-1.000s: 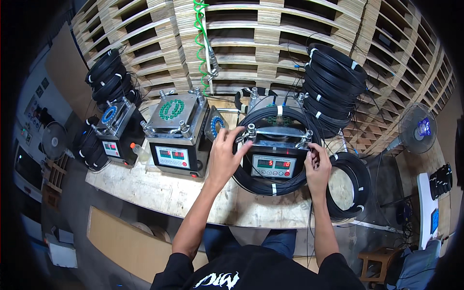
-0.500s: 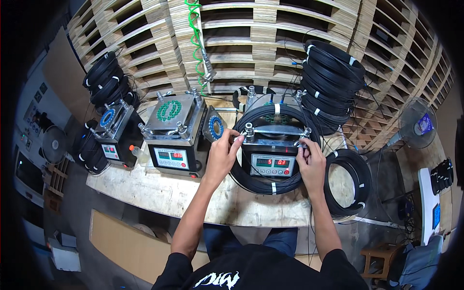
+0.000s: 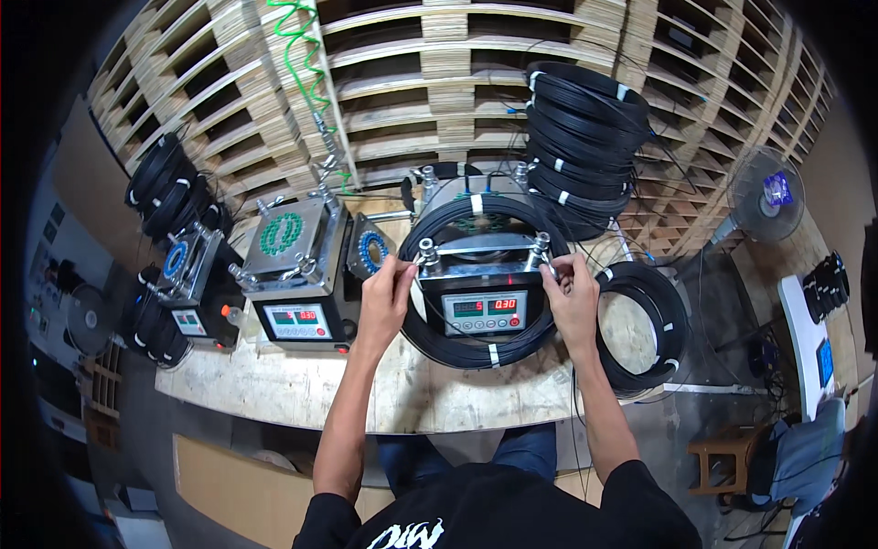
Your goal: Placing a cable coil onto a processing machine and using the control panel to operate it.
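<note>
A bench machine [image 3: 480, 293] with a red digital display stands before me, a silver top plate [image 3: 482, 244] held by knobbed corner posts. A coil of black cable [image 3: 494, 355] with white ties loops around it. My left hand [image 3: 388, 297] is closed in a pinch on a small metal clamp lever [image 3: 420, 260] beside the front left post. At the front right post, my right hand [image 3: 574, 297] pinches a matching lever [image 3: 548, 269], partly covered by the fingers. A second cable coil [image 3: 672, 348] lies just right of my right forearm.
Two similar machines stand to the left, the nearer one [image 3: 293, 302] bearing a ring of green connectors [image 3: 281, 234]. A disc with blue connectors [image 3: 371, 252] leans beside it. Stacked cable coils [image 3: 585, 137] rise behind right. A fan [image 3: 766, 197] stands farther right; a green air hose [image 3: 297, 46] hangs behind.
The view has shifted, so the bench sits farther left in it. My left fingers have come down from the top of the post to its side. Both hands remain at the front corners.
</note>
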Demonstrator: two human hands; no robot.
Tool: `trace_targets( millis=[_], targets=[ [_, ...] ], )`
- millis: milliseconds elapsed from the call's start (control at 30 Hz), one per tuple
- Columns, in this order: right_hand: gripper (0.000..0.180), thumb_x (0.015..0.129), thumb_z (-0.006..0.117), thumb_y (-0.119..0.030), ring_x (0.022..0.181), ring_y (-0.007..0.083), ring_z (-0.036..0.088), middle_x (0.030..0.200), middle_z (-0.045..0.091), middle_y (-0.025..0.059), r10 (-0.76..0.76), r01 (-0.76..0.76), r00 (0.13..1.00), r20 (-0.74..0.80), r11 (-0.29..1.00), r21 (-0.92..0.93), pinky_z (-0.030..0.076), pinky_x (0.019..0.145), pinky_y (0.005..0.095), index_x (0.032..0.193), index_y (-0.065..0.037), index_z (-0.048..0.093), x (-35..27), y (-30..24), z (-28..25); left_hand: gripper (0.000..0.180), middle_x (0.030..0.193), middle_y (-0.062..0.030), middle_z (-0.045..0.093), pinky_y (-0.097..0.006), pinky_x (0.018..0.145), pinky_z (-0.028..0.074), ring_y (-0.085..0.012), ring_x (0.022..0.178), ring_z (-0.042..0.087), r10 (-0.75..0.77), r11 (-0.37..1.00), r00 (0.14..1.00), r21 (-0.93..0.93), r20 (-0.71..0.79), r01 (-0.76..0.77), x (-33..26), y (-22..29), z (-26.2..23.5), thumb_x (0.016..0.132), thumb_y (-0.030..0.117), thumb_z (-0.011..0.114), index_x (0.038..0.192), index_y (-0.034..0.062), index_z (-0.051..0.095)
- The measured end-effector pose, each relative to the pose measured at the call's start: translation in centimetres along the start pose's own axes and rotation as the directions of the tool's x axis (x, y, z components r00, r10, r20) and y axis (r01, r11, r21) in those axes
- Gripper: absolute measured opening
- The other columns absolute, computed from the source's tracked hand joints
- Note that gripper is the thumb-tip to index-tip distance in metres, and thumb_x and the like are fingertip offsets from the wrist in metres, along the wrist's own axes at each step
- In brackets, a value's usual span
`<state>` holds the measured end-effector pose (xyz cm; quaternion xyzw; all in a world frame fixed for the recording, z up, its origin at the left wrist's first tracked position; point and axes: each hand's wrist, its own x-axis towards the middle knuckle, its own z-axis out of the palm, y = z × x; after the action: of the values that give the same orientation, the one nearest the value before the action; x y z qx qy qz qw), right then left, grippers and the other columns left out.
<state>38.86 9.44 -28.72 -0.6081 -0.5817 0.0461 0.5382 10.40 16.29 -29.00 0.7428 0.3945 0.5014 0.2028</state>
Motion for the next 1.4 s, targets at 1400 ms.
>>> trace_targets(
  millis=[1400],
  targets=[
    [0.019,0.099,0.061,-0.011,0.066,0.0205,0.054,0.076,0.056,0.0095,0.151,-0.141,0.985,-0.086,0.983,0.113,0.046,0.064,0.0340,0.113,0.000,0.056,0.3,0.3,-0.6,0.021,0.072,-0.0051,0.062,-0.027,0.057,0.041,-0.0081,0.063,0.049,-0.178,0.973,0.983,-0.159,-0.042,0.170,-0.7,-1.2,0.9,0.101,0.016,0.062,0.095,-0.0029,0.057]
  ],
)
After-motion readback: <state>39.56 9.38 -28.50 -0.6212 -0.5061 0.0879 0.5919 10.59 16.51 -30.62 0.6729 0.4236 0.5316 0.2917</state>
